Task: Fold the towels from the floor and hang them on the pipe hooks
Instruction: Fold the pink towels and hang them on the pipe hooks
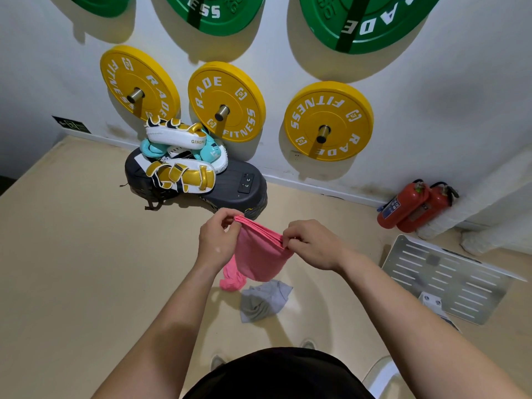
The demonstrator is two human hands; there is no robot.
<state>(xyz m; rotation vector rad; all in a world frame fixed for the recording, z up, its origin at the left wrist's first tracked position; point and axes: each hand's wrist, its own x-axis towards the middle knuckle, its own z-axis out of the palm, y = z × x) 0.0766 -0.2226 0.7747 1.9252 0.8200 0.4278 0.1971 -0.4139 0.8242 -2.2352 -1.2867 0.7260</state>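
Left hand (218, 237) and right hand (312, 244) each pinch a top corner of the pink towel (260, 254), holding it to hang flat for folding, grey towel (263, 302) on the floor (86, 269).

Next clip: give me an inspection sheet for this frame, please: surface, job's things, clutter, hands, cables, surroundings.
Surface: beige floor, meeting a white wall.
Job's things: pink towel held up off the floor, partly folded, one end hanging bunched; grey towel crumpled on the floor below it.
Clutter: boxing pads and gloves stacked on a dark platform; slotted metal panel lying at the right.
Hands: left hand and right hand each pinch the pink towel's top edge.
Cables: nothing seen; dark straps trail beside the platform.
Surroundings: yellow plates and green plates on wall pegs; two red fire extinguishers by the wall.
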